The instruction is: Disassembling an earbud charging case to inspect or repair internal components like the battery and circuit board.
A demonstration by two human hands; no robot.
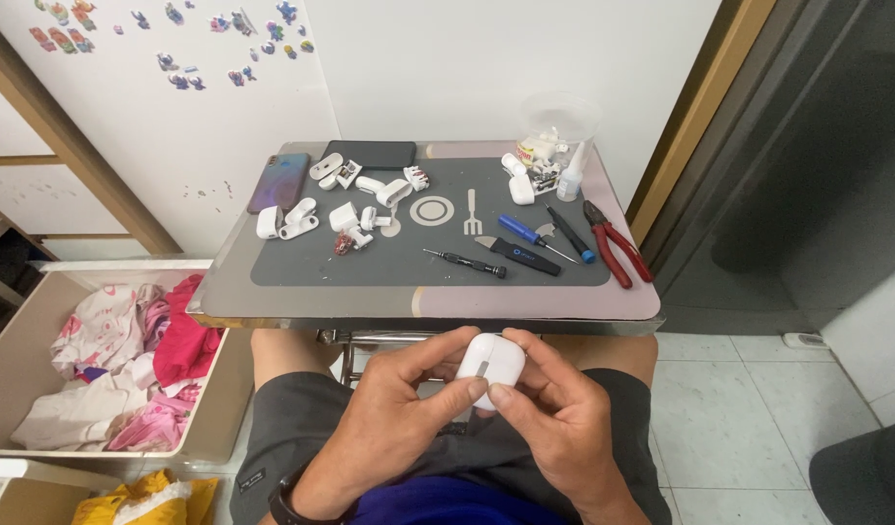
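Holding a white earbud case over the lap

A white earbud case [489,368] is gripped at six o'clock, below the table [273,306]. The left hand [399,403] is curled shut around it from nine o'clock; the right hand [554,413] is pinched on it from three o'clock. Red pliers [618,243] are seen at one o'clock.

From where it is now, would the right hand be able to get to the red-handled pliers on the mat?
Probably yes, but not freely. The right hand shares the white earbud case with the left hand, below the table edge. The red-handled pliers lie uncovered at the mat's right side, nothing over them.
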